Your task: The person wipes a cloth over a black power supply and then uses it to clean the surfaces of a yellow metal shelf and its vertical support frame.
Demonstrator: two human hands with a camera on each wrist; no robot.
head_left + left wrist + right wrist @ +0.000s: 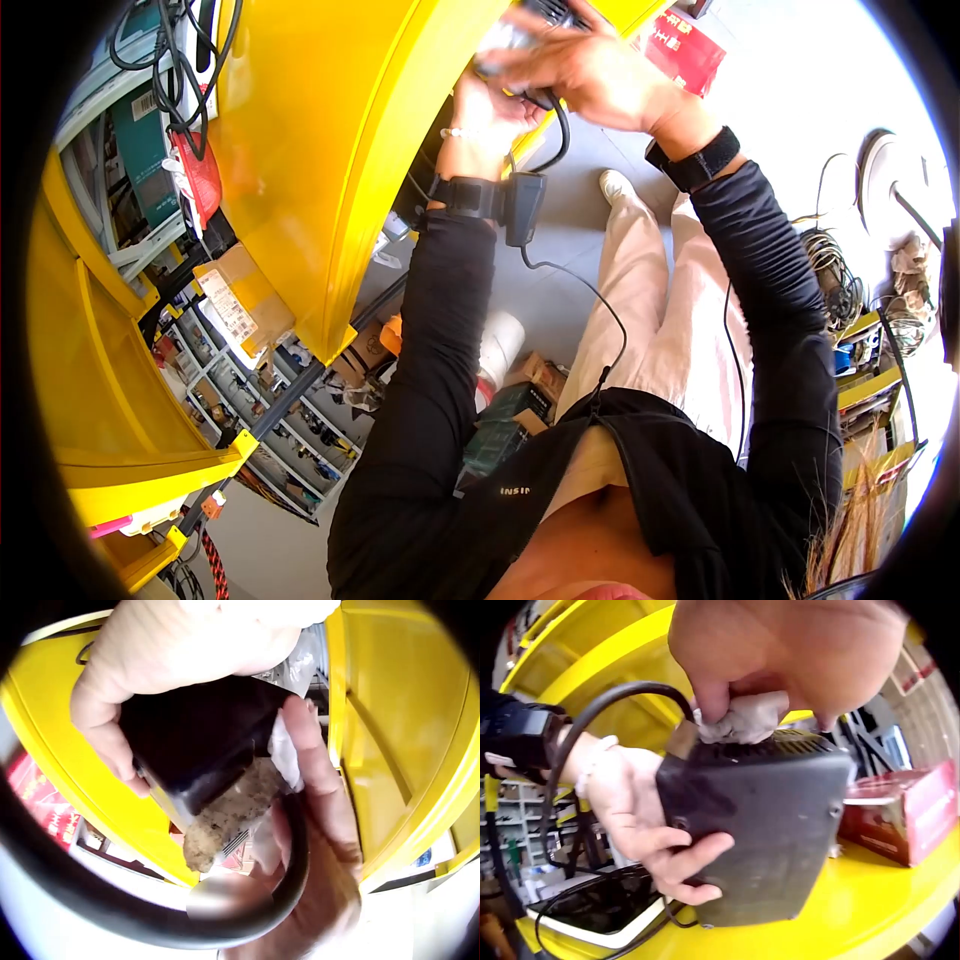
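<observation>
My left hand (485, 118) holds a black box-shaped device (757, 832) with a slotted vent along one end. In the right wrist view, the left fingers (694, 859) curl over its flat side. A thick black cable (568, 746) loops out from the vented end. My right hand (605, 80) pinches a crumpled white tissue (746, 720) against that end, right at the vent slots. The left wrist view shows a mottled brown, grimy piece (225, 817) at the end of the device, beside the tissue.
A yellow shelf (300, 150) stands close by the left arm. On a yellow surface lie a red box (900, 814) and a black flat panel with a white edge (604, 911). Below, boxes (505, 425) sit on the floor near the legs. Coiled cables (830, 270) lie at the right.
</observation>
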